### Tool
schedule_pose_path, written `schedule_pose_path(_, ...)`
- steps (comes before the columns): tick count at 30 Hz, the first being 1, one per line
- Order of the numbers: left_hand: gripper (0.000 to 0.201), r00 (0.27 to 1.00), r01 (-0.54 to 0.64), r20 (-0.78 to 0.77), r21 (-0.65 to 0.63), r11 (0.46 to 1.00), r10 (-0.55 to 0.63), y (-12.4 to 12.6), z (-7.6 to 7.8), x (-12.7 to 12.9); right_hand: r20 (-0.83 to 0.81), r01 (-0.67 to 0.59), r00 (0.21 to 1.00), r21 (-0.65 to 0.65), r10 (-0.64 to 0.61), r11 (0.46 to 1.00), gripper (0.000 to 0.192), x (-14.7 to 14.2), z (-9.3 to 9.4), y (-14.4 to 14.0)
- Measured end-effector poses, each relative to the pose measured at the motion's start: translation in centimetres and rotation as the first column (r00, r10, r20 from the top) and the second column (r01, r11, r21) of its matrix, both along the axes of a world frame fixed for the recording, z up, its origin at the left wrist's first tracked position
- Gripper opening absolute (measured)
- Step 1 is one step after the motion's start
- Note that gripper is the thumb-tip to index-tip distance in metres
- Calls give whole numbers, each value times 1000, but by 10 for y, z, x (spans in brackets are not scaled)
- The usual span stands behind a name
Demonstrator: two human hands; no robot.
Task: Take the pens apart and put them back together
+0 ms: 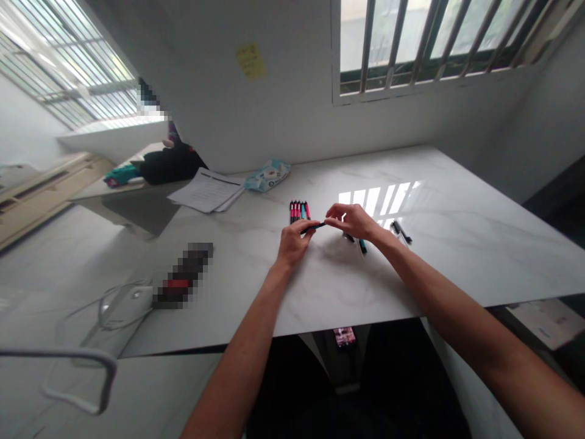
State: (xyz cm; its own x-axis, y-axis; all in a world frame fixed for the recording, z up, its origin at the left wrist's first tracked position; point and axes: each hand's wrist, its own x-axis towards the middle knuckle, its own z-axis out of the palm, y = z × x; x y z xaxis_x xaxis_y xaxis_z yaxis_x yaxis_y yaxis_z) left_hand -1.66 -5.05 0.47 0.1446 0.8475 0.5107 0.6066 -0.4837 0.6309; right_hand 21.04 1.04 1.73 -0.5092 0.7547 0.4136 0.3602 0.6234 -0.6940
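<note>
Above the marble-patterned table, my left hand [293, 241] is closed around a dark pen with a blue part [314, 227]. The fingertips of my right hand [354, 221] pinch the pen's right end. Just beyond my left hand lies a row of pens [299, 210], mostly red and black with a teal one among them. Under and beside my right hand are a teal pen piece [362, 246] and a dark piece, partly hidden by the hand. Further right, black pen parts [402, 231] lie close to a clear piece.
A blue-and-white soft packet [269, 175] and printed papers [210, 190] lie along the wall. To the left are a blurred-out dark object [185, 277] and a white cable [125, 305]. A lit phone [344, 336] shows below the table's front edge.
</note>
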Motion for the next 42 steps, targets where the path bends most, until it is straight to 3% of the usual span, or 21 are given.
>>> schedule_pose_path(6,25,1000,19,2,-2,1000,-19,1,-1,-1,70,19,997,-7,-19,1000,44,1,0,0)
schedule_pose_path(12,24,1000,18,15,-14,1000,-18,0,0,0,11,-48,999,11,47,999,33,2,0,0)
schedule_pose_path(16,25,1000,30,-2,-5,1000,-30,0,1,1,92,3,996,-25,0,1000,45,1,0,1)
schedule_pose_path(21,26,999,-18,29,-12,1000,18,0,0,-1,-28,-52,998,0,52,999,33,2,0,0)
schedule_pose_path(30,29,998,-13,66,-35,999,15,-2,1,-1,68,44,997,-42,-41,998,49,-4,1,-2)
schedule_pose_path(32,30,997,-15,70,-33,999,17,-3,2,-1,53,52,997,-51,-50,997,46,-6,1,-3)
schedule_pose_path(35,31,996,-23,80,-32,999,26,-4,4,-1,-28,16,999,-40,-17,999,25,-7,-1,-5)
schedule_pose_path(42,28,992,-43,114,-18,999,45,-8,11,-1,-145,-44,989,-25,40,999,17,-13,3,-12)
